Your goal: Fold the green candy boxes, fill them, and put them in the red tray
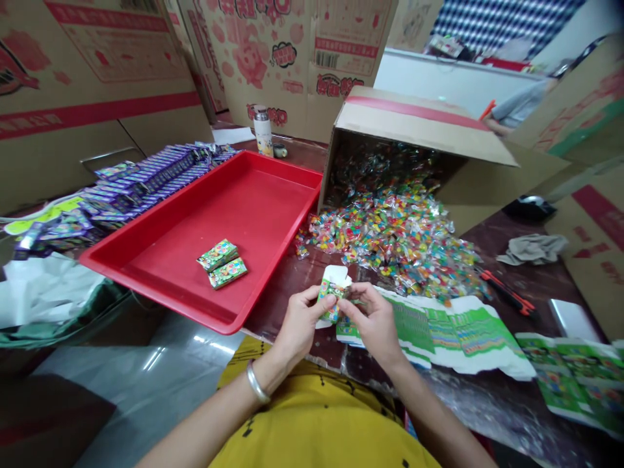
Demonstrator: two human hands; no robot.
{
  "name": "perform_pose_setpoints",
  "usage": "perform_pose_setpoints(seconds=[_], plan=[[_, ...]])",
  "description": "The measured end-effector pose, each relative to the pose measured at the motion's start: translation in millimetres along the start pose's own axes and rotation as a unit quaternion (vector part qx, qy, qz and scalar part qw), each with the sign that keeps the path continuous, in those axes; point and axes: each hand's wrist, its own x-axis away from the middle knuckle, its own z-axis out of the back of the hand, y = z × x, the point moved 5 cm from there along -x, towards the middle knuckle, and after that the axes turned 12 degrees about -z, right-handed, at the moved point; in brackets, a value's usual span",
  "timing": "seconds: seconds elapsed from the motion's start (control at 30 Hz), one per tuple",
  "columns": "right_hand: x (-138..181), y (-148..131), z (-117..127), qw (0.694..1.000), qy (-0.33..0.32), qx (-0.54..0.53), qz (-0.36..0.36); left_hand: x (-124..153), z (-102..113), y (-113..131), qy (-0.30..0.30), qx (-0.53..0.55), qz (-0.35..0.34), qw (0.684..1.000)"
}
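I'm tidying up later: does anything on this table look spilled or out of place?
Small clear packets spill loosely from the sideways carton onto the table, perhaps deliberately. A crumpled grey cloth also looks stray, lying right of the pile.

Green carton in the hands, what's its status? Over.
Left hand, right hand on green carton; white flap up. Two similar cartons in red tray. Nothing seen blocking hands.
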Motion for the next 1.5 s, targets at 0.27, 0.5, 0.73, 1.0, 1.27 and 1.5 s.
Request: perform_pose_setpoints(seconds=[0.27, 0.5, 0.73, 1.0, 1.27, 1.5], plan=[[-3, 10, -8, 0.997, 0.042, -0.062, 0.01, 8, 9, 8, 0.044, -0.108, -0.108, 0.987], [3, 5, -8, 0.995, 0.052, 0.046, 0.074, 11, 10, 13, -0.067, -0.175, -0.069, 0.98], [-4, -6, -4, 0.991, 0.009, 0.079, 0.109, 12, 6, 22, -0.12, -0.173, -0.066, 0.975], [-11, -17, -12, 0.995, -0.08, -0.06, 0.029, 11, 7, 21, -0.062, -0.115, -0.091, 0.987], [-30, -17, -5, 0.993, -0.106, -0.006, -0.055, 12, 5, 32, -0.092, -0.162, -0.074, 0.98], [-12, -36, -5, 0.989, -0.075, 0.102, 0.082, 10, 9, 30, -0.077, -0.164, -0.062, 0.982]])
